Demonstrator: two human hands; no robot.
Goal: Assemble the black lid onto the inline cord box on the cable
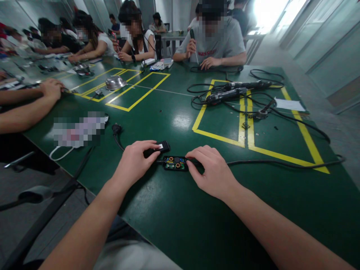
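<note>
An opened black power adapter (174,164) lies on the green table (174,210) near its front edge, its circuit board and coils showing. My left hand (134,162) is closed on the adapter's black cover (161,147), which sits just left of and above the open case. My right hand (209,169) rests curled on the case's right end, fingers pressing on it where a black cable (281,162) leaves toward the right.
Two electric screwdrivers (229,94) with coiled cables lie inside yellow-taped boxes at the far right, beside a white paper (289,104). A black plug (116,129) lies left of my hands. A metal bowl (115,82) sits far left. Several people work around the table.
</note>
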